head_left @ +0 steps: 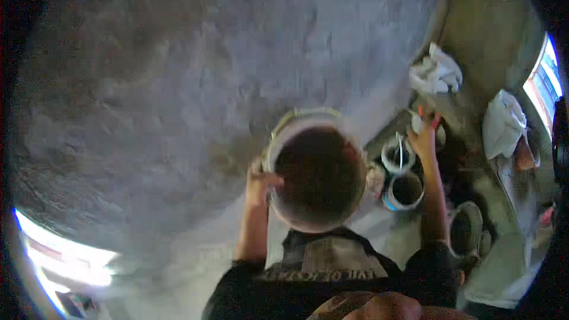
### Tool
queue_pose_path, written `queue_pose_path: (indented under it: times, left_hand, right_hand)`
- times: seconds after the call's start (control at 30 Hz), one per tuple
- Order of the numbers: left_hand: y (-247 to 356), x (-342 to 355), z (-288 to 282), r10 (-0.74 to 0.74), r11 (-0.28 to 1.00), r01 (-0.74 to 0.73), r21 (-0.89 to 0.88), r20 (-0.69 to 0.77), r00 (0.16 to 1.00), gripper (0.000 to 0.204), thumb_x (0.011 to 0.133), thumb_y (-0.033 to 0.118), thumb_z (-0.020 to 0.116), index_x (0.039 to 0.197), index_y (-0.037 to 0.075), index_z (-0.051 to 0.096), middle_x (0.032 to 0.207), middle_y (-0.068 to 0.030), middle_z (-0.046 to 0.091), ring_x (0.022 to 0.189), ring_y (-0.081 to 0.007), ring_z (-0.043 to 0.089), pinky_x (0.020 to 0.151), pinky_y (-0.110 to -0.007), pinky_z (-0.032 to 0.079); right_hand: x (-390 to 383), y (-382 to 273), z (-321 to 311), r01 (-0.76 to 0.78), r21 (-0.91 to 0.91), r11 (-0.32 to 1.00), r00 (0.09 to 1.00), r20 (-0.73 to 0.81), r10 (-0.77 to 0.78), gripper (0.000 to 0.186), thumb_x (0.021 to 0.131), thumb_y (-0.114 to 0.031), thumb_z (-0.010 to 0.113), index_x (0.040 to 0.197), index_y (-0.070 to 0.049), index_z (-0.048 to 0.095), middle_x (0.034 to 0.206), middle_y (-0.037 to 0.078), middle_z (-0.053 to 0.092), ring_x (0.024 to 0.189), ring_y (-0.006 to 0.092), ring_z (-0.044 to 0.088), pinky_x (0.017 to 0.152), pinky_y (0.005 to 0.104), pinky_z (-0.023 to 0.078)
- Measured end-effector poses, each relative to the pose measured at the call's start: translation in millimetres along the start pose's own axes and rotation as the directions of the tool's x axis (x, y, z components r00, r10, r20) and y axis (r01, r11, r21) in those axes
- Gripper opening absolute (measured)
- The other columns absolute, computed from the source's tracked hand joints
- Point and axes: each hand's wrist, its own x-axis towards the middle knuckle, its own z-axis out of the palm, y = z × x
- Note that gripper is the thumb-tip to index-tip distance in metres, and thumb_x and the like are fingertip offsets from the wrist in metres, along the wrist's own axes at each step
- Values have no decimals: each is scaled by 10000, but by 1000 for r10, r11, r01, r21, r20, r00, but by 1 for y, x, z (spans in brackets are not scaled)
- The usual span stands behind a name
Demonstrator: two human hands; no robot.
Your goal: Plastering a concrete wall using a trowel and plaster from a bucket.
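Black shirt (255, 302) closest. Left hand (259, 185) clamps big round bucket (311, 226) by the rim, thumb inside; bucket just right of that hand. Right hand (423, 139) at red-orange item (437, 121); blurred, can't tell if gripped. White-handled pail (401, 153) left of it. Probably best: firm left grip, bucket level, clear of pail.

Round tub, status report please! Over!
Left hand grips round tub. Right hand at red-orange thing, grip unclear. Tub dark inside. Smaller pails close by, on its right.
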Motion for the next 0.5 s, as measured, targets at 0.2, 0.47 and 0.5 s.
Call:
queue_pose_path:
  times: [0.2, 0.47, 0.5]
  left_hand:
    - [44, 15, 7, 65, 997, -59, -40, 168, 984, 477, 436, -47, 616, 911, -8, 627, 927, -78, 635, 818, -193, 602, 757, -310, 470]
    - [45, 21, -29, 146, 989, -149, -18, 351, 925, 480, 439, -58, 604, 916, -9, 632, 1051, -75, 599, 961, -191, 559, 890, -320, 399]
    - [49, 20, -39, 144, 988, -155, -2, 383, 912, 477, 440, -62, 599, 914, -15, 629, 1046, -74, 599, 957, -186, 558, 886, -316, 400]
  right_hand:
    - [-386, 114, 43, -975, -211, 65, -45, 479, 877, 160, 777, -189, 646, 793, -43, 582, 613, 71, 532, 518, 196, 525, 460, 368, 448]
    - [-705, -66, 2, -980, -133, -151, -201, 593, 780, 412, 918, -393, 429, 831, -58, 652, 527, 50, 523, 492, 205, 507, 516, 360, 429]
    - [-717, -41, -41, -982, -166, -87, -168, 573, 802, 407, 920, -390, 428, 839, -58, 650, 532, 55, 527, 494, 210, 509, 525, 362, 431]
